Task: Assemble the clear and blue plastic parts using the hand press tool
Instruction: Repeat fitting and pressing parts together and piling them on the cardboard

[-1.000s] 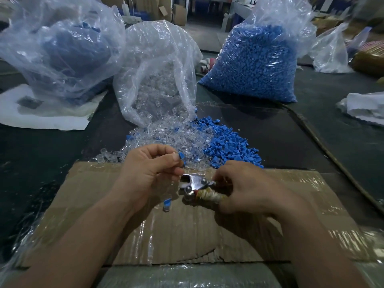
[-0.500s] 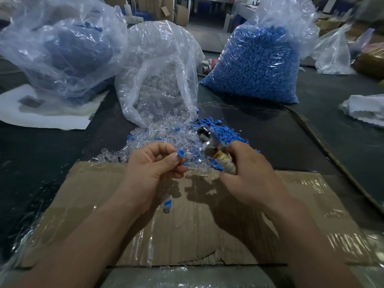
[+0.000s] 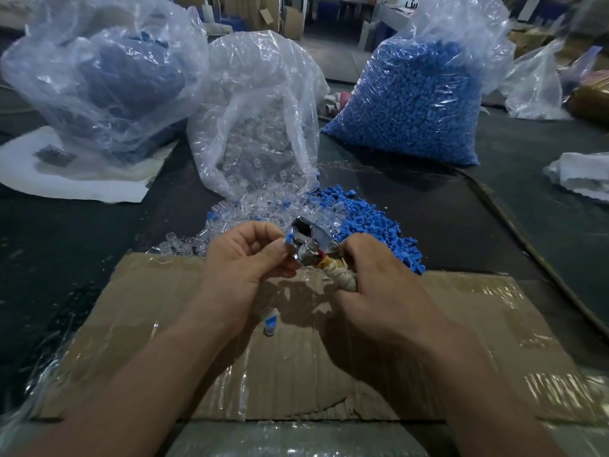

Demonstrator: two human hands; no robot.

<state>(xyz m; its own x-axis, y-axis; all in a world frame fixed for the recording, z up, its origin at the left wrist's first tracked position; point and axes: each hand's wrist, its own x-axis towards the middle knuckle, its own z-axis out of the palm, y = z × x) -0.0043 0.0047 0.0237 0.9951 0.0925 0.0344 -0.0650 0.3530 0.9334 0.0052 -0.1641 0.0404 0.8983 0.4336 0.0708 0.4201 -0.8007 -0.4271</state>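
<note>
Above the middle of a flattened brown cardboard sheet [image 3: 461, 324] covered in clear tape, lying on a dark bench [image 3: 66, 258], both hands meet. The left grip [image 3: 250, 255] pinches a small blue plastic cap [image 3: 288, 239] between thumb and fingertip, right at the mouth of a shiny chrome hand press tool [image 3: 311, 244]. The right grip [image 3: 372, 278] is curled around the tool's cloth-bound handle. I cannot tell whether a clear piece already sits under the cap; the fingers hide that spot.

Just beyond the hands lies a loose heap of clear plastic parts [image 3: 227, 222]. Touching it on the right is a heap of blue plastic caps [image 3: 375, 232]. One joined blue-and-clear piece [image 3: 270, 323] lies on the cardboard near the left wrist.

Risks, as I judge them:
- The left fingertip is very close to the tool's mouth, so an early squeeze could nip it.
- A tilted cap could seat crooked or crack the clear part.
- A slipped pinch would drop the cap among the heaps, where it would be hard to find.
</note>
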